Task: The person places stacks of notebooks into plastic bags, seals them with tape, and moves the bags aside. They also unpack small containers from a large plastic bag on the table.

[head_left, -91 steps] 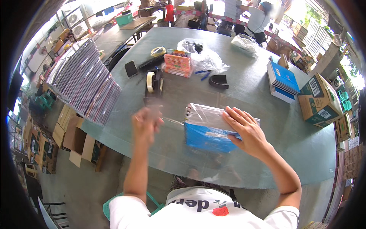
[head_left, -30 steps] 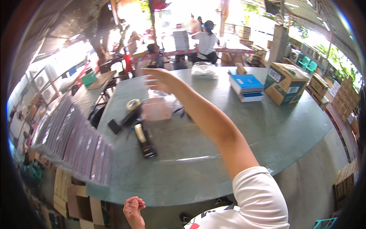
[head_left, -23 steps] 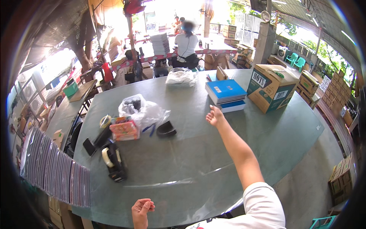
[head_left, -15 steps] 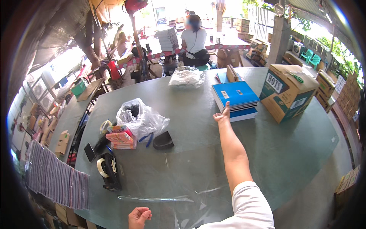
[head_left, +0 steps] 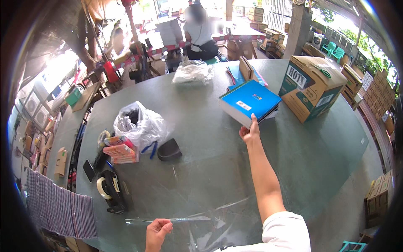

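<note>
My right hand (head_left: 251, 132) reaches across the table and grips the near edge of the blue books (head_left: 252, 99), thumb on the top cover and fingers underneath. The books are tilted, with pale page edges showing along the near left side; how many are in the grip I cannot tell. My left hand (head_left: 158, 232) is low in the view, fingers pinched together beside the edge of a clear plastic sheet (head_left: 189, 219). Whether it holds that edge is hidden.
A carton (head_left: 312, 88) stands right of the books; brown pieces (head_left: 246, 68) are behind them. Left are a plastic bag (head_left: 140, 125), orange packs (head_left: 121, 153), blue-handled pliers (head_left: 150, 148), a black holder (head_left: 169, 150) and a tape dispenser (head_left: 111, 191). A person (head_left: 199, 31) sits beyond.
My right hand has gone from open beside the stack to gripping the books, which are now tilted and turned. My left hand has moved slightly forward to the plastic's edge. The view has shifted.
</note>
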{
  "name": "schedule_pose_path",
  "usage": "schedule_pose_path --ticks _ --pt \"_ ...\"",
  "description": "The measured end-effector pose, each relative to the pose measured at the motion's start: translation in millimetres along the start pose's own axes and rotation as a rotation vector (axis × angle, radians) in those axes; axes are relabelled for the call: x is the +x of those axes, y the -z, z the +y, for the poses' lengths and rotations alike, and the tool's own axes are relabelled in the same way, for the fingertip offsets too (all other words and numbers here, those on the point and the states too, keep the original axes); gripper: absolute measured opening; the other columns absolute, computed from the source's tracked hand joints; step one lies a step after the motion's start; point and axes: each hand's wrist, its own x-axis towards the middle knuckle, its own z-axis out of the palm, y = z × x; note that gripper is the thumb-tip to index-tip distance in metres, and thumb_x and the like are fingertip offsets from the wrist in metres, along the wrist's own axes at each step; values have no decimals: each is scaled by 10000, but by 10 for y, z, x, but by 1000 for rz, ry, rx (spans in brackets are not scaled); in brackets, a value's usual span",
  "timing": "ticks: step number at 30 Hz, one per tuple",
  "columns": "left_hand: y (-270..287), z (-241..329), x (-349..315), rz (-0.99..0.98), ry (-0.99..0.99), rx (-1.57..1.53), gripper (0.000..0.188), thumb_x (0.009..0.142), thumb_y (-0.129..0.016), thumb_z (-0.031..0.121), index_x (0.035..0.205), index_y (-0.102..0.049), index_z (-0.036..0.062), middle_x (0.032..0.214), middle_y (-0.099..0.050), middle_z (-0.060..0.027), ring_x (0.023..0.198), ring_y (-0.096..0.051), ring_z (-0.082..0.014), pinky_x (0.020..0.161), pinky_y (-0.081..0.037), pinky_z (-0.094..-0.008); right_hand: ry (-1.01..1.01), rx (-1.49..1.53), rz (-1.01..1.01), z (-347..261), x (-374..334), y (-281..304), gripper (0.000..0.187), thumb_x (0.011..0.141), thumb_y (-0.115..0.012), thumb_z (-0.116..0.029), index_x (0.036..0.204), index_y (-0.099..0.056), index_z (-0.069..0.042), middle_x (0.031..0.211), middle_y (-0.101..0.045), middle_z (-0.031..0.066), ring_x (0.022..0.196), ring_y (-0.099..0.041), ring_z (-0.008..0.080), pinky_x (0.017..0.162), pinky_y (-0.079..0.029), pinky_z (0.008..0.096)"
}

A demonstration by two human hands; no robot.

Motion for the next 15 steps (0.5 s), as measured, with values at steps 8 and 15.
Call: schedule_pose_path --ticks 8,15 --pt "-6 43 -118 -186 101 61 199 794 -673 74 954 -601 -21 892 -641 -80 790 -603 -118 726 -502 -249 111 -79 -547 -752 -321 712 785 694 -719 -447 1313 -387 -96 1224 -509 142 1087 -497 335 883 -422 514" --pt "43 -73 506 -406 -26 -140 338 868 -613 294 1036 -589 2 871 -614 -49 786 -573 -130 745 -475 -280 45 -164 -619 -654 -1001 650 621 768 -674 -266 1278 -399 -44 1164 -543 140 1013 -559 296 830 -484 443"
